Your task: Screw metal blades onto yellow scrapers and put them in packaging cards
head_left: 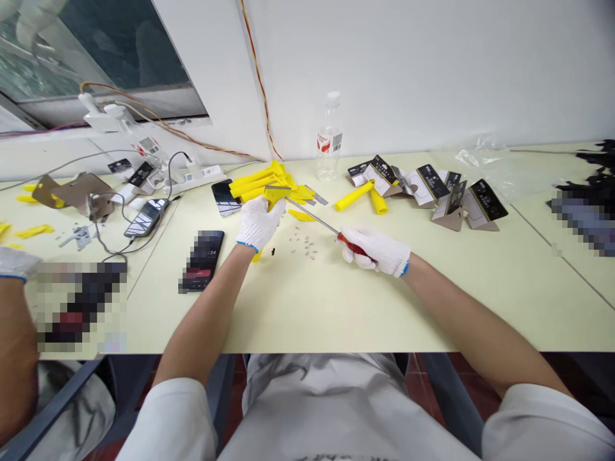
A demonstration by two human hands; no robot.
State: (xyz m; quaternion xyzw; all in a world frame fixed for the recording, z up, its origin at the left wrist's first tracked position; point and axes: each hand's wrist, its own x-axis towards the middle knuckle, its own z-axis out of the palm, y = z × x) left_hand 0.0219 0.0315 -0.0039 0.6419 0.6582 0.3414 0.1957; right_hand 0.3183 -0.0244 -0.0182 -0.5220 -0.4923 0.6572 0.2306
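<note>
My left hand (pixel 261 223), in a white knit glove, is closed around a yellow scraper (pixel 277 191) with a metal blade edge at its head. In my gloved right hand (pixel 384 250) is a screwdriver (pixel 314 218) with a red handle; its long shaft points left, and its tip meets or lies very near the scraper head. Just behind my left hand lies a pile of yellow scraper handles (pixel 252 184), with flat yellow pieces and metal blades (pixel 314 195) beside it. Several tiny screw-like parts (pixel 307 246) and a small black piece (pixel 273 251) are scattered between my hands.
A clear bottle (pixel 329 141) stands by the wall. Two yellow tubes (pixel 355 195) and folded cardboard packages (pixel 427 186) lie to the right. Phones (pixel 204 256), cables and a power strip (pixel 196 178) occupy the left, where another person's gloved hand (pixel 16 262) rests.
</note>
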